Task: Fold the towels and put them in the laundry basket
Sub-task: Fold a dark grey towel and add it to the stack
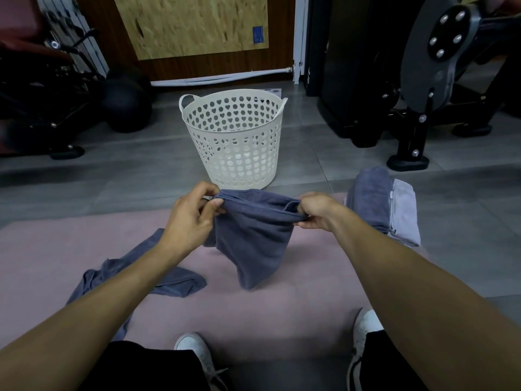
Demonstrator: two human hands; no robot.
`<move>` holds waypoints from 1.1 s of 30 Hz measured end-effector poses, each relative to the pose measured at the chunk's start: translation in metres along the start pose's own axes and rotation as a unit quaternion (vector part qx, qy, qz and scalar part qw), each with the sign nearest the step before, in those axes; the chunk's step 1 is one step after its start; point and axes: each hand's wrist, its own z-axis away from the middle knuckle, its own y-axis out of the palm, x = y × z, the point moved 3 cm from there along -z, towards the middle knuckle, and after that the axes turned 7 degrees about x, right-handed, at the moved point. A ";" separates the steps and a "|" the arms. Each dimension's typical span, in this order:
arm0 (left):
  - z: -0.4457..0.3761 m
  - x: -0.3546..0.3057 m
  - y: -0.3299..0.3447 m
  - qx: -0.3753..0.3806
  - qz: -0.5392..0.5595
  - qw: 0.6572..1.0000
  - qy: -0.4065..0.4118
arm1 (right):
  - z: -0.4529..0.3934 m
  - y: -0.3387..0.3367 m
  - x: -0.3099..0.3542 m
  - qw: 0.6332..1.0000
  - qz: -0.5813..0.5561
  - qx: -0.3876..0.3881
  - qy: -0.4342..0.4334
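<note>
Grey towel point(253, 235) between both pinching hands

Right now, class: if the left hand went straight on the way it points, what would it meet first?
Probably the laundry basket, just beyond the left hand gripping the blue towel; depth is unclear.

I sit on a pink mat point(253, 314) laid over a grey tiled floor point(112, 165). Ahead of me a chipboard panel point(194, 24) leans on a dark wooden wall point(214, 66). Black gym machines point(423, 80) stand to my right, dark round balls point(124, 105) to my left. The light is dim.
</note>
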 end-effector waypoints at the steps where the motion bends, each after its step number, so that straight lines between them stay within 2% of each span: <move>1: -0.001 0.000 0.001 0.000 -0.001 1.000 0.001 | 0.001 -0.002 0.002 1.000 0.004 0.000 -0.013; 8: -0.004 0.007 0.000 -0.007 -0.006 1.000 -0.020 | 0.008 -0.021 0.006 0.995 -0.089 -0.017 -0.047; 10: -0.005 0.008 0.001 -0.011 -0.002 0.999 -0.035 | 0.011 -0.024 0.008 0.994 -0.085 -0.016 -0.061; 13: -0.005 0.009 0.004 -0.019 -0.005 0.997 -0.068 | 0.012 -0.028 0.010 0.996 -0.040 -0.035 -0.066; 17: -0.007 0.012 0.011 0.007 -0.016 0.994 -0.108 | 0.010 -0.037 0.012 0.991 0.069 -0.093 -0.070; 23: -0.008 0.003 0.021 0.045 -0.104 0.988 -0.101 | 0.015 -0.043 0.022 0.978 0.062 -0.155 -0.129; 25: -0.009 0.005 0.021 0.033 -0.083 0.988 -0.123 | 0.021 -0.047 0.021 0.965 0.125 -0.184 -0.141; 27: -0.012 0.005 0.024 0.004 -0.058 0.988 -0.146 | 0.031 -0.048 0.017 0.946 0.234 -0.198 -0.102; 29: -0.016 0.000 0.028 -0.018 -0.062 0.987 -0.145 | 0.037 -0.045 0.012 0.943 0.283 -0.168 -0.052; 31: -0.020 -0.004 0.030 -0.010 -0.089 0.986 -0.144 | 0.036 -0.041 0.010 0.967 0.227 -0.117 -0.021; 33: -0.023 -0.003 0.029 0.025 -0.124 0.981 -0.144 | 0.034 -0.039 0.015 0.984 0.154 -0.088 -0.028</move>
